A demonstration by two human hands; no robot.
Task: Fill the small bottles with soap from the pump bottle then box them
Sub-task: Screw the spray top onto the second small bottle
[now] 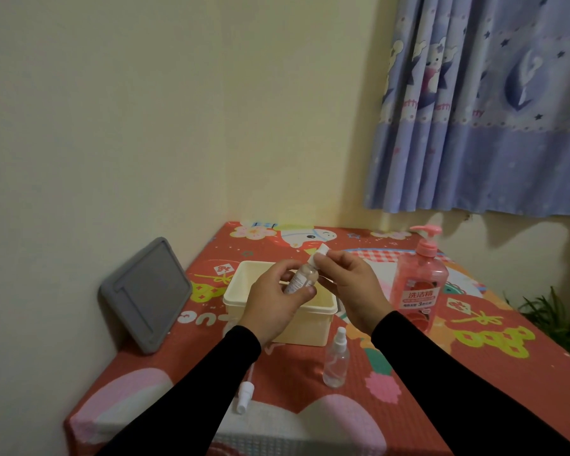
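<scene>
My left hand (273, 304) grips a small clear bottle (301, 278) with a white label, tilted, above the cream plastic box (244, 291). My right hand (346, 284) pinches the bottle's white cap (321, 253) at its top. A second small clear spray bottle (336, 358) stands upright on the table in front of the box. A loose white spray head with its tube (244, 394) lies near the table's front left. The pink pump bottle of soap (420, 284) stands to the right of the box.
The grey box lid (145, 294) leans against the wall at the left. The table carries a red patterned cloth (474, 373). A purple curtain (484, 103) hangs at the upper right. Green plant leaves (547, 311) show beyond the table's right edge.
</scene>
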